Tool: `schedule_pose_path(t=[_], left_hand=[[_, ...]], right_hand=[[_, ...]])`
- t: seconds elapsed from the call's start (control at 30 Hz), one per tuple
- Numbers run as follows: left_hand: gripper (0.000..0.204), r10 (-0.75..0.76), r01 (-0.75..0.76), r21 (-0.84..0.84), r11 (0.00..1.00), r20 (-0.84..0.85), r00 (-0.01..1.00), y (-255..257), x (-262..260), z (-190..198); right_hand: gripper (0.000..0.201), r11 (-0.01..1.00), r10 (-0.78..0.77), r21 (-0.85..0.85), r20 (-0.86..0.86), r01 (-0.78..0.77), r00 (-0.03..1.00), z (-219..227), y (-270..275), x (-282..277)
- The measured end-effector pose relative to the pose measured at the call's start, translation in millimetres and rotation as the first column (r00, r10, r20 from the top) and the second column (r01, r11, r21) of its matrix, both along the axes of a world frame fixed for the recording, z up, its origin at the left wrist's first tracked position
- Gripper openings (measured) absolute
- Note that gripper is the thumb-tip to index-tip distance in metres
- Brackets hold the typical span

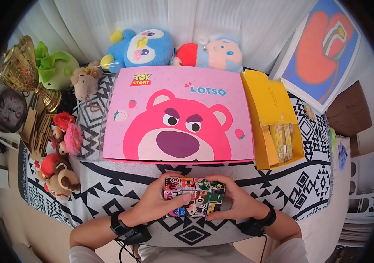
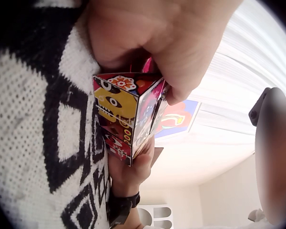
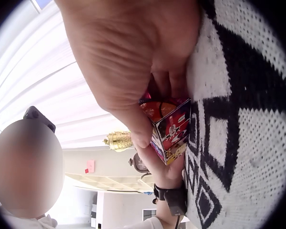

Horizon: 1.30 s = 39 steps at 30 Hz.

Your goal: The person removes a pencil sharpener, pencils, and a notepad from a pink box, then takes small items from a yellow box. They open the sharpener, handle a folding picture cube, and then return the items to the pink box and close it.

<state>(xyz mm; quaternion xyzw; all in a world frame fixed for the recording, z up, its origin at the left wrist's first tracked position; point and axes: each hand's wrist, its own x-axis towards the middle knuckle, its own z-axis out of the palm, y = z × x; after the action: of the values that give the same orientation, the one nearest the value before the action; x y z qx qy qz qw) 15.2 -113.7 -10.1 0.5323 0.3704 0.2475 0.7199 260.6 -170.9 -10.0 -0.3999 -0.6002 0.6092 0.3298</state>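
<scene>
Just in front of the large pink box, both hands grip a box-shaped block (image 1: pixel 204 199) covered in colourful cartoon pictures, with seam lines dividing its faces. My left hand (image 1: pixel 156 199) holds its left end, the thumb lying across the near face. On the other end is my right hand (image 1: pixel 241 199), fingers at the far edge and thumb at the near one. In the left wrist view the block (image 2: pixel 117 107) shows a yellow toothy face; the right wrist view shows its red and black end (image 3: pixel 174 133). Palms hide parts of it in both wrist views.
The pink Lotso box (image 1: pixel 178 114) lies behind the hands, beside an opened yellow box (image 1: pixel 270 96). Plush toys (image 1: pixel 149 50) line the back. A gold trophy (image 1: pixel 20 65) and small soft toys (image 1: pixel 62 177) stand left. A patterned cloth (image 1: pixel 125 193) covers the table.
</scene>
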Motion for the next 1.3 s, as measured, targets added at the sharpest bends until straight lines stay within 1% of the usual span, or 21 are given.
schedule_pose_path(t=[0.07, 0.17, 0.23, 0.27, 0.33, 0.37, 0.43, 0.47, 0.53, 0.57, 0.63, 0.77, 0.87, 0.93, 0.97, 1.03, 1.07, 1.13, 1.17, 1.23, 1.3], left_hand=[[0.047, -0.021, 0.02, -0.029, 0.999, -0.027, 0.999, -0.1, 0.2, 1.0], [0.044, 0.004, -0.003, -0.051, 0.999, 0.016, 1.0, -1.2, 0.8, 2.3], [0.044, -0.046, 0.044, -0.076, 0.996, -0.023, 0.999, 0.4, -0.3, 5.4], [0.044, -0.047, 0.045, -0.079, 0.996, -0.023, 0.999, 0.3, 0.1, 3.6], [0.043, -0.056, 0.049, 0.157, 0.986, 0.042, 0.998, 1.7, 2.0, -2.4], [0.043, -0.055, 0.048, 0.16, 0.986, 0.042, 0.998, 2.5, 2.2, -3.2], [0.043, -0.093, 0.082, 0.196, 0.977, 0.044, 0.995, 3.0, 2.4, -4.4], [0.043, -0.093, 0.083, 0.195, 0.977, 0.043, 0.995, 3.0, 2.5, -4.9], [0.043, -0.073, 0.064, 0.246, 0.967, 0.028, 0.997, 3.0, 2.7, -5.6], [0.043, -0.073, 0.063, 0.247, 0.967, 0.029, 0.997, 3.3, 2.6, -4.8], [0.043, -0.097, 0.096, 0.233, 0.968, -0.008, 0.995, 4.4, 1.4, -1.7], [0.042, -0.095, 0.097, 0.263, 0.96, -0.022, 0.995, 4.5, 2.1, 0.1], [0.042, -0.102, 0.104, 0.295, 0.95, -0.022, 0.995, 6.0, 1.8, -0.1], [0.049, -0.146, 0.16, 0.361, 0.919, -0.065, 0.987, 6.4, 0.6, -2.5], [0.049, -0.147, 0.16, 0.36, 0.919, -0.065, 0.987, 5.0, 1.5, -3.2], [0.058, -0.068, 0.056, 0.297, 0.953, 0.028, 0.997, 1.3, 4.1, -4.6], [0.058, -0.068, 0.056, 0.299, 0.953, 0.028, 0.997, 0.8, 4.1, -6.3], [0.067, -0.063, 0.047, 0.219, 0.975, 0.068, 0.996, -0.5, 3.5, -10.9], [0.067, -0.064, 0.048, 0.217, 0.975, 0.067, 0.996, 0.6, 1.7, -11.9], [0.071, -0.185, 0.183, 0.283, 0.942, -0.02, 0.983, 4.5, -2.5, -12.7], [0.074, -0.184, 0.177, 0.317, 0.932, -0.009, 0.983, 3.5, -1.7, -12.1]], right_hand=[[0.087, 0.999, 0.013, 0.032, 0.017, -0.014, 1.0, -2.5, -1.3, 0.2], [0.086, 0.997, 0.001, 0.075, 0.029, -0.003, 1.0, -7.2, -1.0, -0.2], [0.081, 0.996, -0.026, 0.086, 0.078, 0.019, 0.997, -7.9, -1.7, 0.1], [0.081, 0.996, -0.027, 0.084, 0.078, 0.02, 0.997, -6.4, -2.3, 0.1], [0.074, 0.995, -0.017, 0.095, 0.161, 0.002, 0.987, -1.5, -0.5, 0.3], [0.074, 0.995, -0.016, 0.098, 0.162, 0.001, 0.987, -3.2, 1.0, 0.6], [0.071, 0.986, -0.023, 0.17, 0.12, 0.002, 0.992, -9.5, 3.0, 1.4], [0.071, 0.986, -0.024, 0.169, 0.12, 0.003, 0.993, -10.2, 5.0, 0.4], [0.07, 0.953, -0.045, 0.303, 0.084, 0.018, 0.995, -10.3, 9.8, -1.9], [0.07, 0.952, -0.045, 0.305, 0.085, 0.017, 0.995, -8.0, 9.6, -1.7], [0.068, 0.955, -0.094, 0.293, 0.147, 0.047, 0.985, -2.1, 9.3, -1.5], [0.064, 0.96, -0.115, 0.269, 0.12, 0.08, 0.986, -4.5, 7.5, 0.3], [0.061, 0.944, -0.115, 0.323, 0.146, 0.062, 0.983, -4.8, 9.5, 3.5], [0.056, 0.94, -0.123, 0.335, 0.132, 0.072, 0.984, -5.0, 8.9, 4.1], [0.056, 0.94, -0.123, 0.333, 0.132, 0.073, 0.984, -5.3, 8.2, 3.7], [0.053, 0.922, -0.145, 0.378, 0.144, 0.081, 0.979, -5.7, 8.1, 2.8], [0.053, 0.921, -0.145, 0.38, 0.143, 0.081, 0.979, -2.0, 9.2, 2.3], [0.053, 0.895, -0.185, 0.441, 0.216, 0.073, 0.959, 7.7, 9.9, 0.5], [0.053, 0.895, -0.185, 0.439, 0.216, 0.074, 0.959, 6.6, 8.5, 0.7], [0.052, 0.94, -0.19, 0.318, 0.185, 0.124, 0.964, 3.1, 6.2, 2.2], [0.051, 0.937, -0.208, 0.315, 0.158, 0.15, 0.965, -0.9, 6.2, 2.4]])
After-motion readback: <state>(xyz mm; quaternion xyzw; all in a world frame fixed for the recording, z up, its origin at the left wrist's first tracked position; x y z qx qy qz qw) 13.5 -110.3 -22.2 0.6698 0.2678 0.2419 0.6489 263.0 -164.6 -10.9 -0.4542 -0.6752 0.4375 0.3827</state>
